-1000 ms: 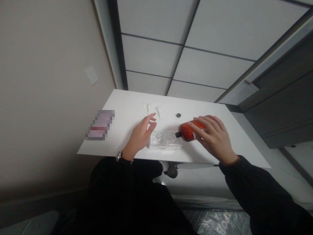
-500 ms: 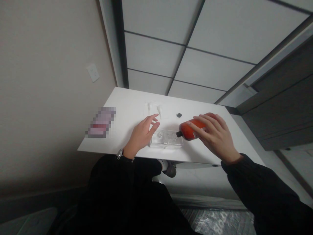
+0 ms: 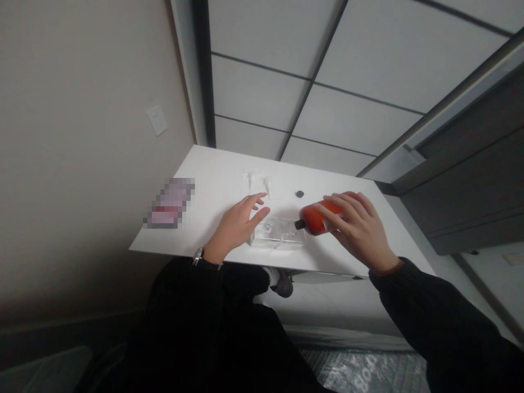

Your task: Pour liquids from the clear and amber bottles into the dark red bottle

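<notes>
My right hand (image 3: 360, 232) is wrapped round an orange-red bottle (image 3: 313, 218), tipped on its side with its dark neck pointing left. The neck hangs at the right part of a clear two-compartment box (image 3: 278, 243). Whether liquid is flowing out I cannot make out. My left hand (image 3: 239, 221) holds nothing; its fingers are apart at the box's left end, and I cannot tell whether it touches the box. A small dark round cap (image 3: 299, 194) lies on the table behind the bottle's neck.
Two small whitish nozzle-like pieces (image 3: 267, 185) lie on a clear sheet or lid behind my left hand. A blurred-out pinkish flat object (image 3: 170, 204) is at the white table's (image 3: 216, 174) left side. Sliding panels (image 3: 254, 98) stand behind the table, and a wall is at the left.
Both hands and the bottle stay almost where they were, the bottle still tilted over the box. The view has shifted slightly.
</notes>
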`<state>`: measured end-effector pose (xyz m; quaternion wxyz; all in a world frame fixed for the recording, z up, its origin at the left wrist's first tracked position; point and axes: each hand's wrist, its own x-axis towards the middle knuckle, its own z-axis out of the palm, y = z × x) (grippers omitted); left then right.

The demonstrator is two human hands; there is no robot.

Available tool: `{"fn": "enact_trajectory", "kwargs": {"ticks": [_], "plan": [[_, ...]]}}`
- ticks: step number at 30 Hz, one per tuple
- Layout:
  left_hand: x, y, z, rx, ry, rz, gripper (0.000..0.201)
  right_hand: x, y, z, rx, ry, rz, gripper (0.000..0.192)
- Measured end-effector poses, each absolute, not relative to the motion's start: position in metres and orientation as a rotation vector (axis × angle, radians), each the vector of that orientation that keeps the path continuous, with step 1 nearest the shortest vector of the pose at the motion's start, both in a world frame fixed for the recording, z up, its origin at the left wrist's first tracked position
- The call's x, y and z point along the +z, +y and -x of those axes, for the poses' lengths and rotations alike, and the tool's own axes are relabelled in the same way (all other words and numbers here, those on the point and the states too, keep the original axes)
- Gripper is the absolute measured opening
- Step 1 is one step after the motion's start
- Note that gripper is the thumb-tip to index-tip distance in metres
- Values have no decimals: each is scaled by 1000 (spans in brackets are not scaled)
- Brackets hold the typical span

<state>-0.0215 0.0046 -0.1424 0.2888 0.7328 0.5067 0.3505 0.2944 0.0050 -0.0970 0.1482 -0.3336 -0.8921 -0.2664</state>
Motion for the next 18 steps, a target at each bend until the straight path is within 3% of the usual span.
{"fn": "enact_trajectory", "kwargs": {"ticks": [8,14,18], "plan": [[-145,2,30,491,1266,-1995,87,-120,4,-305,-571,-2491,1099,69],[-152,5,32,395,1247,-2073,75,-134,-8,-311,-337,-2311,1209,67],[-151,6,37,374,1234,-2081,66,-143,-29,-309,-15,-2110,1295,71]]}}
